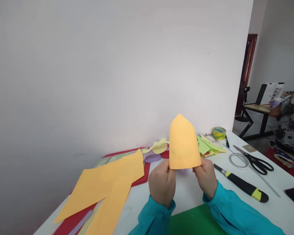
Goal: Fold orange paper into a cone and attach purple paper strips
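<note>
Both hands hold up a piece of orange-yellow paper (183,143) above the white table. It has a pointed top, curved sides and a slightly bowed lower edge. My left hand (162,182) pinches its lower left corner, and my right hand (206,176) pinches the lower right corner. Fingertips behind the paper are hidden. Beyond it lie yellow and lilac paper cutouts (159,146), partly covered by the held piece. Under my forearms rests a green sheet (196,222).
Large orange-yellow sheets (107,176) overlap red paper on the left. To the right lie a utility knife (242,183), black scissors (256,162), a roll of narrow tape (238,155) and green paper scraps (209,145). Yellow tape (219,133) stands near the wall. Another person sits far right.
</note>
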`<control>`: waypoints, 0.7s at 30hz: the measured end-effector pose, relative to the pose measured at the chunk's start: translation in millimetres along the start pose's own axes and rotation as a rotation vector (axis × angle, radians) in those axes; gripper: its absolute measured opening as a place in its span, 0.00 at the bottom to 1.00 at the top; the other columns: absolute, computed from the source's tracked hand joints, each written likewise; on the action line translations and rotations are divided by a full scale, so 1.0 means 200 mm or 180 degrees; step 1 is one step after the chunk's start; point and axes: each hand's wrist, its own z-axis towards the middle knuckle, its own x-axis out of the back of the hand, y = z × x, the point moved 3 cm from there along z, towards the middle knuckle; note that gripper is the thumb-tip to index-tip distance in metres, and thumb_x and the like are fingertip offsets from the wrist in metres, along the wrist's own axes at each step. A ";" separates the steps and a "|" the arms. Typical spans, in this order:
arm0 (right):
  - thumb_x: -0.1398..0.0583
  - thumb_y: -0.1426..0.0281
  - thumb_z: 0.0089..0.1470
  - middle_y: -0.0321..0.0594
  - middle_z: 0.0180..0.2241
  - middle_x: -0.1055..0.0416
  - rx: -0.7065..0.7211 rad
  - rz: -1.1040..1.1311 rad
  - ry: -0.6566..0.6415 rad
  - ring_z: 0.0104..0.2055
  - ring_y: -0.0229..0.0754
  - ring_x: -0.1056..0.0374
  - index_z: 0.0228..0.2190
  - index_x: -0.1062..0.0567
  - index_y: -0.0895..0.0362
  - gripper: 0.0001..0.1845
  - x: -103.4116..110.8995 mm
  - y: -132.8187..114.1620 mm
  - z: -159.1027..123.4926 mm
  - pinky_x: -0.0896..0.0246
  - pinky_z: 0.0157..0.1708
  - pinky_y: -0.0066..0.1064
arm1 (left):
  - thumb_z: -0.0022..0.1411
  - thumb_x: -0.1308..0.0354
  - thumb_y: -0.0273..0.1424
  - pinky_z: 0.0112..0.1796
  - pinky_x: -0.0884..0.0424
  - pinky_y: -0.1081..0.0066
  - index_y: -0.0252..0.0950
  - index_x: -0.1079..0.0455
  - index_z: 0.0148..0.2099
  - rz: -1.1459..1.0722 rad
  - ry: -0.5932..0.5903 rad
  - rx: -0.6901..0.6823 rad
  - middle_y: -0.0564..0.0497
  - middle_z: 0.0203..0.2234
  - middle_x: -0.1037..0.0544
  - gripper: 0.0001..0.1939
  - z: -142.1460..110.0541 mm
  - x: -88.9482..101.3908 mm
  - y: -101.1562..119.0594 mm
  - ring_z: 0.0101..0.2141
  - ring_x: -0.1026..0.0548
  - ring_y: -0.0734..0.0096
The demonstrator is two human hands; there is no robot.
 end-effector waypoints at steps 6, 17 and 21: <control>0.52 0.73 0.44 0.33 0.11 0.42 0.0163 -0.0253 -0.0058 0.15 0.34 0.47 0.12 0.40 0.56 0.13 -0.01 0.01 -0.02 0.57 0.15 0.25 | 0.58 0.55 0.24 0.17 0.46 0.77 0.35 0.34 0.20 0.0839 0.0442 -0.0704 0.54 0.12 0.33 0.16 0.00 0.02 0.00 0.15 0.38 0.77; 0.52 0.73 0.49 0.33 0.11 0.42 0.0268 -0.0600 -0.0110 0.14 0.34 0.47 0.11 0.40 0.56 0.17 -0.04 0.02 -0.04 0.58 0.16 0.26 | 0.52 0.52 0.21 0.18 0.53 0.72 0.36 0.40 0.18 0.2271 0.1039 -0.1579 0.54 0.11 0.38 0.13 -0.02 0.08 0.06 0.15 0.43 0.75; 0.52 0.72 0.49 0.34 0.11 0.42 0.0245 -0.0663 -0.0140 0.15 0.34 0.46 0.11 0.40 0.56 0.17 -0.04 0.02 -0.04 0.58 0.16 0.26 | 0.53 0.50 0.24 0.18 0.54 0.72 0.36 0.41 0.17 0.2366 0.1059 -0.1638 0.54 0.11 0.38 0.13 -0.01 0.09 0.07 0.15 0.44 0.74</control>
